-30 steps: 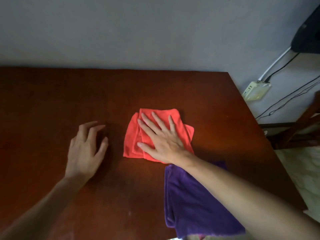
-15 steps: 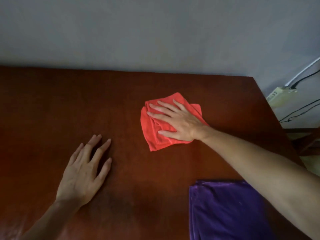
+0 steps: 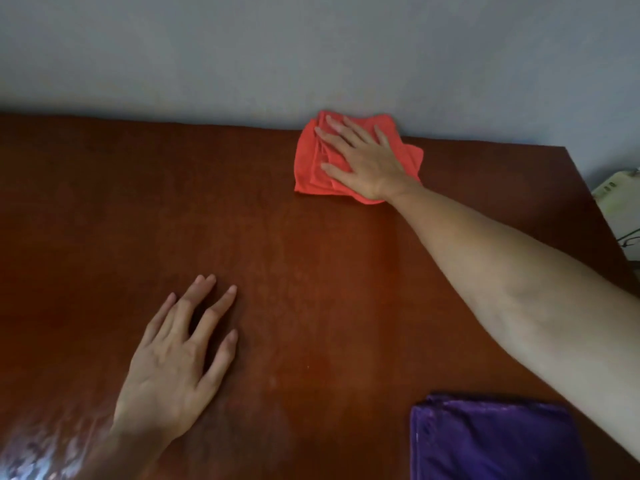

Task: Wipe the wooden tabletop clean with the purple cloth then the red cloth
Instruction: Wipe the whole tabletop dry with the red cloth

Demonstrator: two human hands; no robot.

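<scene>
The red cloth (image 3: 313,161) lies folded at the far edge of the wooden tabletop (image 3: 277,258), its far corner touching or nearly touching the grey wall (image 3: 311,53); the dim view does not settle which. It sits right of centre, with its longer side running roughly from the wall toward the person. The right hand (image 3: 360,161) lies flat on top of it, fingers straight and spread, pointing up and to the left, palm pressing the fabric onto the wood without curling round it. That arm is stretched almost fully across the table, so from here the cloth can only travel sideways along the wall or back toward the body. The broad unwiped-looking stretch lies to the left, and a leftward sweep seems the likeliest next stroke.

The left hand (image 3: 176,358) rests open on the bare wood near the front, well apart from the cloth, fingers loosely spread, holding nothing and probably bracing the lean.

The purple cloth (image 3: 485,445) lies folded at the near right corner, under the right forearm and untouched, which suggests its turn is done.
</scene>
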